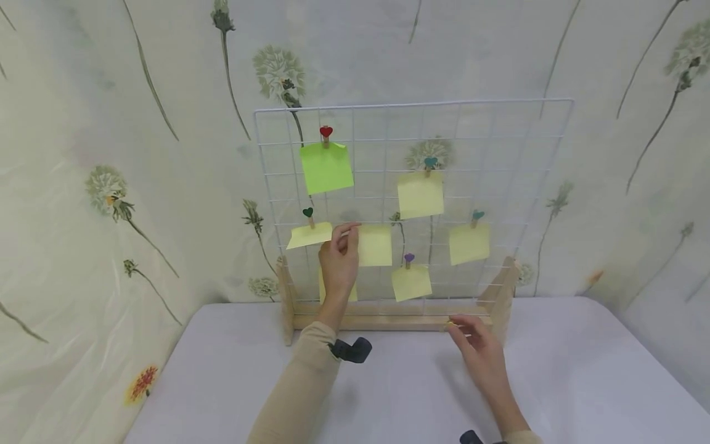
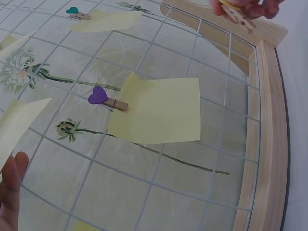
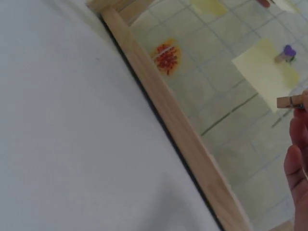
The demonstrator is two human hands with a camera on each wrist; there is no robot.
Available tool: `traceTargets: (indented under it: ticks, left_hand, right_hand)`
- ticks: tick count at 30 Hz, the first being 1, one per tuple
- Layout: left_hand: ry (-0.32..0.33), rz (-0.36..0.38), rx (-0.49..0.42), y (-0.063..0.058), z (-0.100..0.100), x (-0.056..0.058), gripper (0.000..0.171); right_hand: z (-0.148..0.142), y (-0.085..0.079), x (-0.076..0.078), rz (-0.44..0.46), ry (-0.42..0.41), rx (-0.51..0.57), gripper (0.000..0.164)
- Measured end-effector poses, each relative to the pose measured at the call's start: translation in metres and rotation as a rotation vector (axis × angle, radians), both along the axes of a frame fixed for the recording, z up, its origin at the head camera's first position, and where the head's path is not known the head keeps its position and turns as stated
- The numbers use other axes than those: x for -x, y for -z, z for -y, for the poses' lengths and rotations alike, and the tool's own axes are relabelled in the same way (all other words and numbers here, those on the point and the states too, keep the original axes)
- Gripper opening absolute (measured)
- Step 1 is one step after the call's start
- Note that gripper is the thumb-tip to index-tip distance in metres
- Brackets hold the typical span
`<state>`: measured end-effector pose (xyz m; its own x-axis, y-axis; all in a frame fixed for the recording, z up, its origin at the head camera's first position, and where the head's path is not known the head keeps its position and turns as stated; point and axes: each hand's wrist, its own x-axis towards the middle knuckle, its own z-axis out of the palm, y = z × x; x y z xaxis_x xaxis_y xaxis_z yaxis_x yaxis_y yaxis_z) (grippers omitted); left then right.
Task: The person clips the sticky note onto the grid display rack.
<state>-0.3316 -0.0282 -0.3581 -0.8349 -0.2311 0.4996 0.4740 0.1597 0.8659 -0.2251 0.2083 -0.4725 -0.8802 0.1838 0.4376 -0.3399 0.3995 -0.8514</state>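
Note:
My left hand (image 1: 339, 262) is at the middle of a white wire grid (image 1: 368, 166), pinching the left edge of a pale yellow sticky note (image 1: 375, 245). That note's near side also shows at the left of the left wrist view, with fingertips (image 2: 21, 163) by it. Lower and to the right, in front of the grid's base, my right hand (image 1: 481, 351) pinches a small wooden clothespin (image 2: 238, 17). A bit of yellow shows on the pin by the fingers. Between the hands, a purple-heart clothespin (image 2: 108, 99) clips another yellow note (image 2: 159, 110) to the wires.
A bright green note (image 1: 327, 169) hangs under a red-heart pin (image 1: 326, 132). Several yellow notes hang nearby, including one (image 1: 420, 196) upper right and one (image 1: 469, 244) at right. The grid's wooden stand (image 1: 388, 322) rests on a white table (image 1: 233, 370) before a flowered backdrop.

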Motion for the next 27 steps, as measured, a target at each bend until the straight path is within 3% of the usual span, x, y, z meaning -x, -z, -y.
traceTargets:
  ticks: [5,9,16,22,27]
  left_hand:
    - [-0.012,0.000,-0.002,-0.017,0.002,-0.017,0.021]
    - [-0.011,0.007,-0.010,-0.015,0.002,-0.017,0.020]
    - [-0.013,-0.015,0.003,0.010,-0.002,0.008,0.020]
    - [-0.024,-0.013,0.019,0.009,-0.002,0.008,0.019]
    - [-0.043,0.001,0.011,0.008,-0.001,0.007,0.020]
  right_hand:
    - [0.010,-0.031,0.006,-0.045,-0.060,-0.094,0.022]
    - [0.017,-0.048,0.010,-0.103,-0.093,-0.148,0.021]
    - [0.018,-0.069,0.017,-0.199,-0.101,-0.239,0.024]
    - [0.012,-0.074,0.039,-0.262,-0.113,-0.264,0.025]
    - [0.016,-0.090,0.048,-0.300,-0.116,-0.315,0.022]
